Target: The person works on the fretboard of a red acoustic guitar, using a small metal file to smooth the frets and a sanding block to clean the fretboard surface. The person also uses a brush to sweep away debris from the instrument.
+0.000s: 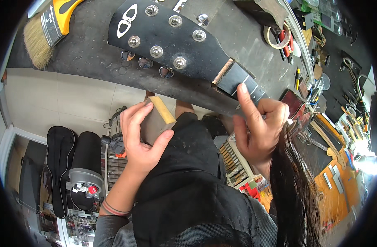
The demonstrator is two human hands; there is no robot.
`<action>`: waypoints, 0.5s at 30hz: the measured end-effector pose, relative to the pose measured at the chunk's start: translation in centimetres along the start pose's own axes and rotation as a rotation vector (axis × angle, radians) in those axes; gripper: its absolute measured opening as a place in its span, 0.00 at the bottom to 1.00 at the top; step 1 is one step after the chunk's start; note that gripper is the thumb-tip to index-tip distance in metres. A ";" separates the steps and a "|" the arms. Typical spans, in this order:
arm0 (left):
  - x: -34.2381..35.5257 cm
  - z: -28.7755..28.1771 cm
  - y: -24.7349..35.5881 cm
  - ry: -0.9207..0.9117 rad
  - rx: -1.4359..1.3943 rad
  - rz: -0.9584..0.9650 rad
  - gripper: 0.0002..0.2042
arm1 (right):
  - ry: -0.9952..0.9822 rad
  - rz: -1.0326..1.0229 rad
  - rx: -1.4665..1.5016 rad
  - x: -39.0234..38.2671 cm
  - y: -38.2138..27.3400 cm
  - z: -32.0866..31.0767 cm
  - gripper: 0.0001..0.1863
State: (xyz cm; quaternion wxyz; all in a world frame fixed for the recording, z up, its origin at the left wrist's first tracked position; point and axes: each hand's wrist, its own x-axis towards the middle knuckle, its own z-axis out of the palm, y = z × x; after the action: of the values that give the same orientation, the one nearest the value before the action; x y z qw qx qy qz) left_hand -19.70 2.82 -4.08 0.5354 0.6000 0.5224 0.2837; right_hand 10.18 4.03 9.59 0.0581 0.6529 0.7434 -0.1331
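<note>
Clearly, the sanding block is held by its edges in the left hand, maybe so its flat face is left free. On the table, the guitar headstock is laid face up, perhaps for easy reach. Over the fretboard, one finger of the right hand is stretched; whether anything is held cannot be told.

The upper edge cuts off the yellow brush handle. The right hand hides part of the guitar neck; scraps in the grey bin are too small to tell.
</note>
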 end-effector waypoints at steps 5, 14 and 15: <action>-0.1 0.0 0.1 -0.008 0.005 -0.001 0.36 | 0.037 0.018 0.081 -0.8 -0.4 0.2 0.37; -0.7 -0.1 0.8 -0.074 0.053 -0.024 0.35 | 0.179 0.113 0.025 -1.3 1.8 0.8 0.38; -0.8 0.0 1.0 -0.076 0.066 -0.024 0.35 | 0.204 0.156 0.031 -1.3 2.4 0.9 0.37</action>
State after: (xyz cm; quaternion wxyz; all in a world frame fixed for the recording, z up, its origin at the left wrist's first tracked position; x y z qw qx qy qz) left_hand -19.62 2.15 -3.01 0.5381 0.6215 0.5178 0.2368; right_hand 12.61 2.79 8.75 -0.0177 0.7196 0.6904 -0.0724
